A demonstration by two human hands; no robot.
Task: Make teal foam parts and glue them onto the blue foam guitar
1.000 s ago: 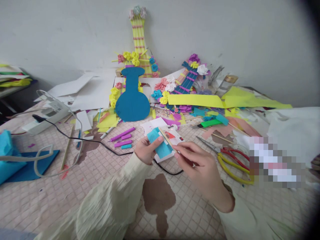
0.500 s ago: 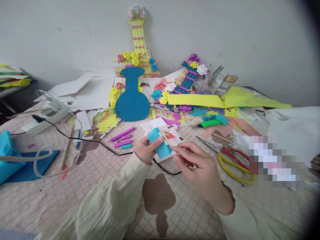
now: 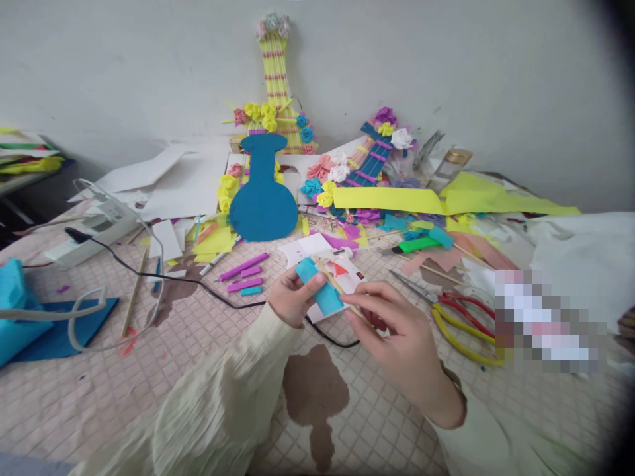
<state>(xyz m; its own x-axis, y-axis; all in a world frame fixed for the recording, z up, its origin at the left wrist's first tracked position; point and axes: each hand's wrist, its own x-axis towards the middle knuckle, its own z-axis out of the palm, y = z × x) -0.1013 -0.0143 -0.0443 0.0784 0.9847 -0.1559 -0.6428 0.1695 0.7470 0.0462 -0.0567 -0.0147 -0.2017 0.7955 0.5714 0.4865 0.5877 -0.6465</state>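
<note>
My left hand (image 3: 292, 294) pinches a small blue paper strip (image 3: 328, 299), its thumb on top. Along the strip's right edge lies a thin wooden stick (image 3: 330, 274), whose near end is between the thumb and fingers of my right hand (image 3: 389, 324). Just behind both hands, a white device with a red patch (image 3: 351, 270) sits on white card, partly covered by them. Left of my left hand lie short purple strips (image 3: 243, 266) and a small blue strip (image 3: 251, 291). A blue guitar-shaped cutout (image 3: 262, 205) stands farther back.
Red- and yellow-handled pliers or scissors (image 3: 446, 317) lie right of my right hand, near a green cutter (image 3: 419, 245). A black cable (image 3: 208, 291) runs from a white power strip (image 3: 79, 241) under my hands. Flower-decorated paper guitars (image 3: 370, 158) stand at the back.
The blue paper strip looks narrower and its far edge has turned over toward the wooden stick. Both hands have stayed almost in place.
</note>
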